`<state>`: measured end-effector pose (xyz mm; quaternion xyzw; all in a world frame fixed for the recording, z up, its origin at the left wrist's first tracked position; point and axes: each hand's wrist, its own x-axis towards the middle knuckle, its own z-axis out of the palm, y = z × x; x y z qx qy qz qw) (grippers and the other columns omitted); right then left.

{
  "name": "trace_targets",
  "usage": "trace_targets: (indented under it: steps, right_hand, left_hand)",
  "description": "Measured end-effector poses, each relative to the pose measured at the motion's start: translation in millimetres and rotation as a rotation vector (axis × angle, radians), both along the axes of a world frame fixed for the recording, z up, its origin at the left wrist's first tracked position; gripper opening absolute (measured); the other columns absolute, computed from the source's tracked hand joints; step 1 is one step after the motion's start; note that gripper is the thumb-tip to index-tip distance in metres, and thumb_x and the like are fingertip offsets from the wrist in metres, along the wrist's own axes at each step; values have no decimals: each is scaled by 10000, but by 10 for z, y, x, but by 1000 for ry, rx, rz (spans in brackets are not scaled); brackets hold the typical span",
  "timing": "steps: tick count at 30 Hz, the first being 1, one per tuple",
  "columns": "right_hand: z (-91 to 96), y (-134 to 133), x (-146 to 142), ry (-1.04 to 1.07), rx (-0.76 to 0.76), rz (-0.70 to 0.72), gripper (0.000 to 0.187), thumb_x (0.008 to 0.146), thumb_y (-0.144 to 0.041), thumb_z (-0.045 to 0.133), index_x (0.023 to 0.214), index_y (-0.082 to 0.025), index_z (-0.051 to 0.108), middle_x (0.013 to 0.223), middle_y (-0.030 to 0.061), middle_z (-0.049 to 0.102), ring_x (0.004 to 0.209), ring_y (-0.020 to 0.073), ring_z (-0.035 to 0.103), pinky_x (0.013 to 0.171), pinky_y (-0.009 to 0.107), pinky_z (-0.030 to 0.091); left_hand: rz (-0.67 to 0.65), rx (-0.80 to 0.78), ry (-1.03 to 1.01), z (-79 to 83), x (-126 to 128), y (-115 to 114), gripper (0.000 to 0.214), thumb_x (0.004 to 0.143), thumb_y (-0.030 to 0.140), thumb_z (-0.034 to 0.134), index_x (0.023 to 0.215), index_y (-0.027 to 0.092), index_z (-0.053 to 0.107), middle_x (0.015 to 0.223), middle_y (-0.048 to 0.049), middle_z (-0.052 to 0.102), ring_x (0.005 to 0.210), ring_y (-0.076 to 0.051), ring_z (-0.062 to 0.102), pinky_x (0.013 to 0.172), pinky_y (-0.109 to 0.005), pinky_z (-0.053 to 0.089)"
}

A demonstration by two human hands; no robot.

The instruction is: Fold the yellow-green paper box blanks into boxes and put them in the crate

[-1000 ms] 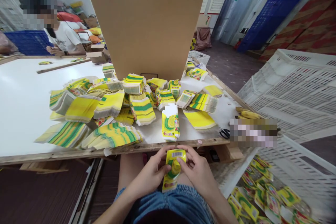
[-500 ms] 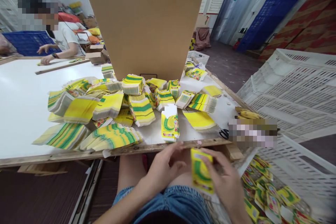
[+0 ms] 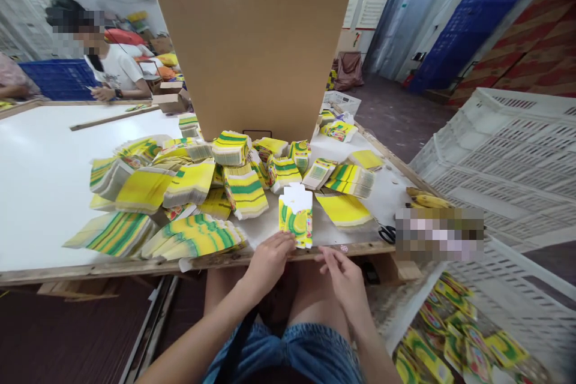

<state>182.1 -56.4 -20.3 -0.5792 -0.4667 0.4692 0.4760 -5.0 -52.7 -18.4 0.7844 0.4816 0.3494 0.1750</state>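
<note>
A small stack of flat yellow-and-green cartons (image 3: pixel 296 219) stands near the table's front edge (image 3: pixel 135 264). My left hand (image 3: pixel 269 257) reaches over that edge, and its curled fingertips pinch the lower edge of the front carton. My right hand (image 3: pixel 342 275) hovers just below the edge to the right of the stack, fingers stretched out and holding nothing. Many fanned bundles of the same flat cartons (image 3: pixel 189 180) cover the white tabletop behind. My lap in blue denim shorts (image 3: pixel 292 348) is below both hands.
A tall cardboard sheet (image 3: pixel 252 42) stands upright behind the bundles. Scissors (image 3: pixel 385 231) and bananas (image 3: pixel 426 198) lie at the table's right end. A white crate (image 3: pixel 517 306) at lower right holds folded cartons (image 3: pixel 450 336). Another person (image 3: pixel 112 72) sits at the far left.
The carton I was folding went off to the right in my right hand and is gone from it. Both hands have risen to the table edge, and the left now touches the stack.
</note>
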Motion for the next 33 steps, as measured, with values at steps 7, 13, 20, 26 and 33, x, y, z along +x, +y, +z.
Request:
trace_targets:
  steps: [7,13,20,26,33]
  right_hand:
    - [3,-53,44,189,1,-179,521,674,-498,774,1048,-179,601,920,93,759,856,264,706,736,358,564]
    - [99,-372,-23,463,-77,-3,399,679,-405,804,973,-219,609,877,73,761,818,273,720,690,379,585]
    - [181,-404,-165,436,-94,135,379,696,-441,784,968,-195,689,957,92,752,909,270,697,784,381,565]
    - [124,-443,-187,329,-91,195,327,751,-466,733,863,-169,651,821,72,726,739,239,682,676,357,564]
    - [157,-439,-166,191,116,165,421,810,-372,693,1167,-242,513,1037,70,685,923,227,662,826,345,532]
  left_hand:
    - [-121,-43,-397,158,133,-311,317,914,207,520,1214,209,622,1301,-124,617,1277,-240,512,1106,-434,375]
    - [-264,-595,-1114,323,277,-284,521,827,480,625,1245,168,605,1258,-147,640,1182,-315,578,1025,-451,434]
    - [-380,-811,-1243,360,206,-346,573,662,457,796,1110,120,676,1061,-148,711,1049,-310,640,914,-382,477]
    - [-103,-799,-1260,230,262,-335,418,679,437,782,916,111,668,891,-105,733,892,-263,682,790,-343,520]
    - [-53,-604,-1081,231,183,-420,621,819,311,678,1323,235,321,1040,-83,689,928,-214,665,831,-344,502]
